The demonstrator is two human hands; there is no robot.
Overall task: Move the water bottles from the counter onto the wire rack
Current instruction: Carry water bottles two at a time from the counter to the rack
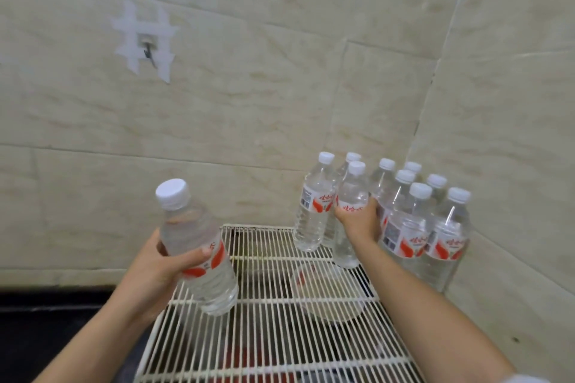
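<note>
White wire rack (280, 336) lies nearest; over its left edge the left hand (155, 264) curls its fingers (199, 253) round a clear, white-capped plastic water bottle (193, 227), tilted cap up-left. Right hand (361, 222) grips a second bottle (351, 193) upright on the rack beside the corner cluster (413, 227).

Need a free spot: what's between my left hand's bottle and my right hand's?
Head view: one upright bottle stands beside the far bottle your right hand grips; from there to the tilted bottle in your left hand, bare wire rack.
</note>
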